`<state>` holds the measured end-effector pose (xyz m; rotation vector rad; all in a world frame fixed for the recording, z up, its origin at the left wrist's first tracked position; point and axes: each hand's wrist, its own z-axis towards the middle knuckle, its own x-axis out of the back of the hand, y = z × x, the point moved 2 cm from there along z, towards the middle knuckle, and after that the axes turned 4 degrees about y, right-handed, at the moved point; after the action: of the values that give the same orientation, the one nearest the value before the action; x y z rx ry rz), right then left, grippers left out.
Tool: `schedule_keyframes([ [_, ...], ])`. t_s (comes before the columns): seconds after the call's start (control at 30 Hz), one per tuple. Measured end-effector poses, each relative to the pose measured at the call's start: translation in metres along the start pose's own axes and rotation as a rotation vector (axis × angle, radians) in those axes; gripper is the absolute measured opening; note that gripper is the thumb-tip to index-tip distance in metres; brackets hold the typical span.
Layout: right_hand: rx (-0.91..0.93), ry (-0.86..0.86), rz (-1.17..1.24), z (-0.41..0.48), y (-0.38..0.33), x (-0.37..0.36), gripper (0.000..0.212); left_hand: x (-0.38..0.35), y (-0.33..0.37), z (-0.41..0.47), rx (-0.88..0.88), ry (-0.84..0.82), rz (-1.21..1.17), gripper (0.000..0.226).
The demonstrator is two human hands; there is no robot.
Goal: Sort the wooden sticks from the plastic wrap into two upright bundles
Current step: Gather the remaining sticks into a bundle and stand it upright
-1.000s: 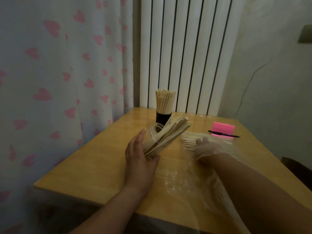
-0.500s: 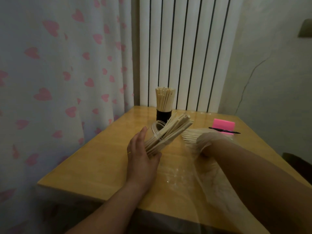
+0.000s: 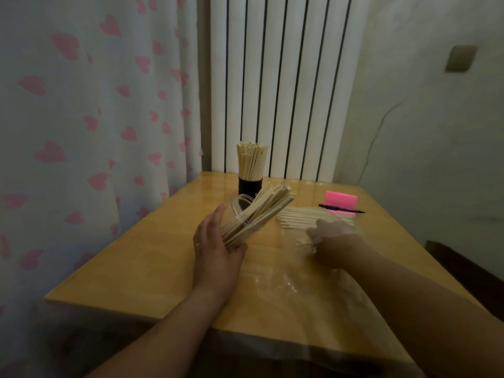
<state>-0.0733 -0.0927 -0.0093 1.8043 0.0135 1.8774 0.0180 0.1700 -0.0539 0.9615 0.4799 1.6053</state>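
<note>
My left hand (image 3: 215,246) holds a clear plastic cup (image 3: 239,207) tilted to the right, with a bundle of wooden sticks (image 3: 261,210) fanning out of it. My right hand (image 3: 330,233) is inside the clear plastic wrap (image 3: 297,282), its fingers bent near the loose wooden sticks (image 3: 300,216) lying flat on the table. The wrap blurs that hand, so its grip is unclear. A black cup (image 3: 250,186) at the back holds another bundle of sticks (image 3: 251,162) upright.
The wooden table (image 3: 141,257) stands in a corner, with a heart-patterned curtain (image 3: 90,118) to the left and a white radiator (image 3: 281,85) behind. A pink notepad (image 3: 342,199) with a black pen (image 3: 341,209) lies at the back right.
My right hand, which rose inside the wrap half a second ago, has come back down onto the table by the loose sticks. The left hand keeps the tilted cup almost still.
</note>
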Motion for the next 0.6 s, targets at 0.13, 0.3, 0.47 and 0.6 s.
schedule_keyframes([
  [0.13,-0.019,0.305,0.162,-0.054,-0.008,-0.005,0.021,0.000,0.001,0.000,-0.003,-0.011,0.003,0.103],
  [0.3,-0.061,0.471,0.487,-0.089,-0.010,-0.021,0.023,0.000,0.002,-0.001,-0.003,-0.023,-0.010,0.103],
  [0.47,-0.475,0.762,1.116,-0.099,0.007,-0.035,0.014,0.000,0.002,-0.002,-0.024,-0.020,-0.002,0.102],
  [0.6,-0.653,0.784,1.596,-0.112,0.010,-0.020,0.023,-0.002,0.002,-0.002,-0.060,-0.025,0.041,0.101],
])
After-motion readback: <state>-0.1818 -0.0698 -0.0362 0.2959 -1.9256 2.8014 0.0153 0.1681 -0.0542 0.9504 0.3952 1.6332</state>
